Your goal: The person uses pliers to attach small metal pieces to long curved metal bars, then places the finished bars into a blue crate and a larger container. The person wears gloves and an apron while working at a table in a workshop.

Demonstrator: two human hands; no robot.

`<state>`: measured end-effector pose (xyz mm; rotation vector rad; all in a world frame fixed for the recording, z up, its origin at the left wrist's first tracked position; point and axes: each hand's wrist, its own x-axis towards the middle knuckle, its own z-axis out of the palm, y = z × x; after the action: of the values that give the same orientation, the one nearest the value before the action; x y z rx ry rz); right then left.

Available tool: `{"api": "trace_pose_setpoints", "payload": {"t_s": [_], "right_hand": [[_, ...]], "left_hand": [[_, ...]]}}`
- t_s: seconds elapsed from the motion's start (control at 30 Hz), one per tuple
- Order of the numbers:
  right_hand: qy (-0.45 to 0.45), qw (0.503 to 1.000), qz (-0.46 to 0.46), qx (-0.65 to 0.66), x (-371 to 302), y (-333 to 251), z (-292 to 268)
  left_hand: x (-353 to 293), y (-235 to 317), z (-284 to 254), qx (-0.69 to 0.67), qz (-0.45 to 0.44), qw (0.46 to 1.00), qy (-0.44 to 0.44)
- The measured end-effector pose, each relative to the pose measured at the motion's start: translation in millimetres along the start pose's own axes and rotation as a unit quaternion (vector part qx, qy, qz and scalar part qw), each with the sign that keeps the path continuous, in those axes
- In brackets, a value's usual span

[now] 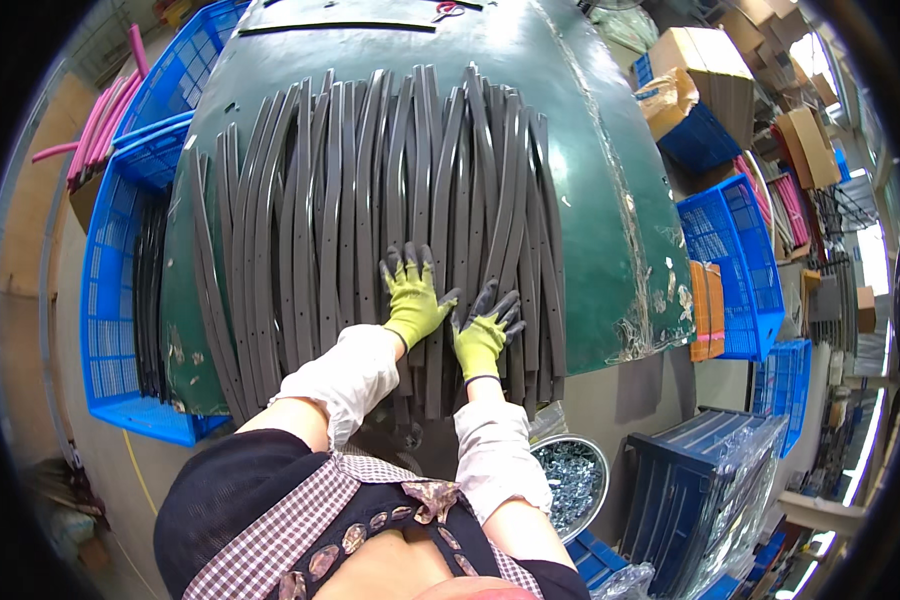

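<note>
Long dark grey strips (345, 200), some with small holes, lie side by side in a wide layer over the green table (600, 250). My left hand (413, 302), in a yellow-green glove with dark fingertips, rests on the middle of the layer with its fingers stretched out. Just right of it and a little nearer me, my right hand (484, 335), gloved alike, lies over the strips with fingers spread. The two thumbs are close together. Neither hand grips a strip. The near ends of the strips reach the table's front edge.
A blue crate (105, 330) with black strips stands against the table's left side. At my right are a metal bowl (602, 470) of small metal parts and stacked dark blue crates (675, 490). Red-handled scissors (449, 11) and a separate dark strip (340, 27) lie at the far end.
</note>
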<state>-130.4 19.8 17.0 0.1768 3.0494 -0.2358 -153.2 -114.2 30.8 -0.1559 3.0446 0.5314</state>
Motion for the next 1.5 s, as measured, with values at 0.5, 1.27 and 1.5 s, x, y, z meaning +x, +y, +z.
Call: {"api": "trace_pose_setpoints", "payload": {"t_s": [0.5,1.27,1.5], "right_hand": [[0.019,0.998,-0.026,-0.059,11.0,16.7,13.6],[-0.014,0.979,-0.040,-0.198,-239.7,51.8,-63.8],[-0.134,0.983,-0.086,-0.096,-341.2,-59.8,-16.2]], "left_hand": [[-269.8,-127.3,-110.1,-0.362,0.017,0.932,-0.023],[-649.7,-598.6,123.1,0.129,-0.339,0.835,-0.413],[-656.9,-665.1,147.9,0.073,-0.286,0.834,-0.466]]}}
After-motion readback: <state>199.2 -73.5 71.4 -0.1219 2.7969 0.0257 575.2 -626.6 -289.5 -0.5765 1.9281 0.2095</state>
